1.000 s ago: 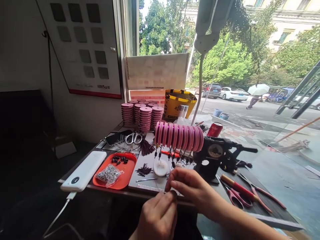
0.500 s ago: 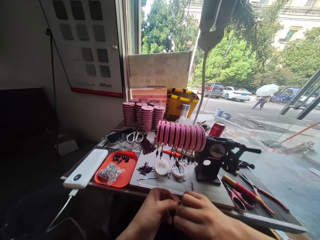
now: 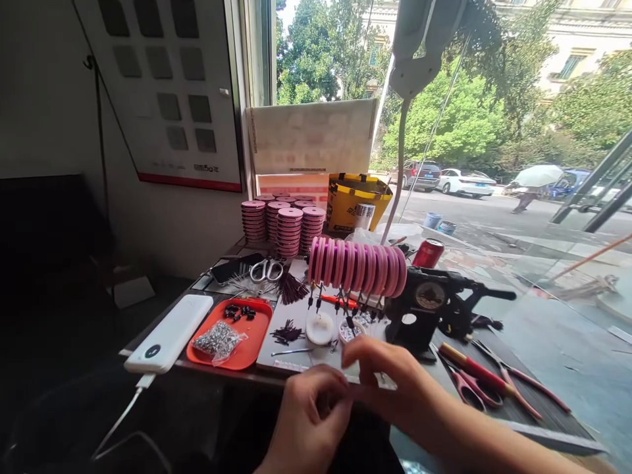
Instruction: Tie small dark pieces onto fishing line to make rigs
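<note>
My left hand [image 3: 309,418] is curled in a pinch at the table's near edge, fingers closed on something too small to name. My right hand [image 3: 392,385] meets it from the right, fingers bent and blurred by motion, fingertips touching the left hand's. Just beyond them a row of pink spools [image 3: 358,266] sits on a black winding machine [image 3: 429,309], with thin lines and small dark pieces hanging down. A small white dish [image 3: 319,327] and a dish of beads [image 3: 350,331] lie under the spools.
An orange tray [image 3: 244,336] holds a bag of small metal parts. A white power bank [image 3: 168,334] lies at the left edge. Red-handled scissors and pliers [image 3: 486,382] lie right. Stacked pink spools [image 3: 284,227], silver scissors [image 3: 265,270], a yellow bag [image 3: 355,201] and a red can [image 3: 428,253] stand behind.
Both hands have stayed together at the table's near edge. The right hand has lifted and shifted a little up and to the right, its fingers now blurred.
</note>
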`<state>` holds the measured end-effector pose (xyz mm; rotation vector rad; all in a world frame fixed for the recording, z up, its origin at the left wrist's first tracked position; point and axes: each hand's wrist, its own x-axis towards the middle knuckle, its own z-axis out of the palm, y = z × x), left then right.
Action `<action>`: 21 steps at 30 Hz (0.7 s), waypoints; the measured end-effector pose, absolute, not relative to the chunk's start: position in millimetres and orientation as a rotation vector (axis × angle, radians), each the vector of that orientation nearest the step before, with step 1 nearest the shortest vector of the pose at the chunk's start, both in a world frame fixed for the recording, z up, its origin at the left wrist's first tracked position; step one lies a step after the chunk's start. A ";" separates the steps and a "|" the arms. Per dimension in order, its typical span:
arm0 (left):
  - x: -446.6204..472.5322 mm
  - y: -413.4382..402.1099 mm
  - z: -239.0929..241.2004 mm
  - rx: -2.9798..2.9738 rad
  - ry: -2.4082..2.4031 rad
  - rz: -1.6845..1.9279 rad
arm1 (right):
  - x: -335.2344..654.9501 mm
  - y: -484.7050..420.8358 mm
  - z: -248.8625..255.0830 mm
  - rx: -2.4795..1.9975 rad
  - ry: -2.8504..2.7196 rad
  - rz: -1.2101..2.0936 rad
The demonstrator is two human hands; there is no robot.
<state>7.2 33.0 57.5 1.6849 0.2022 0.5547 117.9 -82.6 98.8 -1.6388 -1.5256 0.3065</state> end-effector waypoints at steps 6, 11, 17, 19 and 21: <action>20.8 29.1 60.8 0.957 0.580 -0.013 | 109.1 -94.0 85.8 -1.542 -2.273 -0.559; -10.4 50.4 73.4 0.971 0.577 0.015 | 106.6 -91.1 76.7 -1.536 -2.292 -0.546; -79.3 140.0 72.9 2.056 -0.034 0.290 | 105.5 -82.3 85.6 -1.564 -1.501 0.316; -83.7 155.1 68.5 2.586 -0.411 0.454 | 105.6 -75.3 92.0 -1.529 -1.139 0.620; -85.6 159.3 70.0 2.929 -0.646 0.607 | 106.4 -68.1 97.2 -1.449 -0.949 0.788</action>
